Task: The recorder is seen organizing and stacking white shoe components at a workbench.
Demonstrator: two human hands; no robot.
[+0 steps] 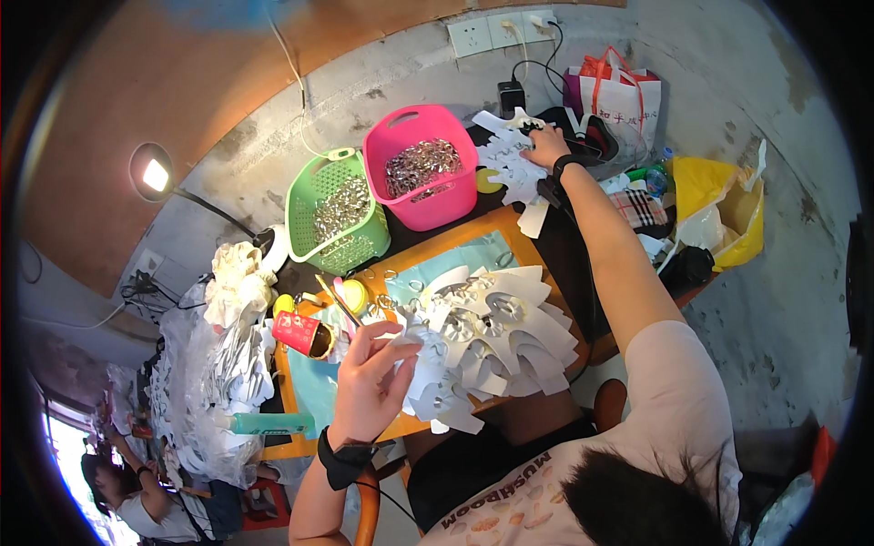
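Observation:
My left hand [375,371] is raised over the near side of the table, its fingers bent and closed around the end of a thin brush-like stick [337,298]. Right beside it, a pile of white curved cut-out pieces [514,341] with metal rings among them spreads across the wooden-edged board. My right hand [548,147] reaches to the far right, fingers bent down onto another heap of jagged white cut-outs [514,168]; its fingertips are partly hidden. A red patterned cup [296,333] lies tilted to the left of my left hand.
A green basket [300,218] and a pink basket [421,214], both with shiny metal pieces, stand at the back. A lit lamp [157,175], a teal tube [273,424] and white bundles [241,364] are at left. A yellow bag [742,214] stands right. Another person [159,505] sits lower left.

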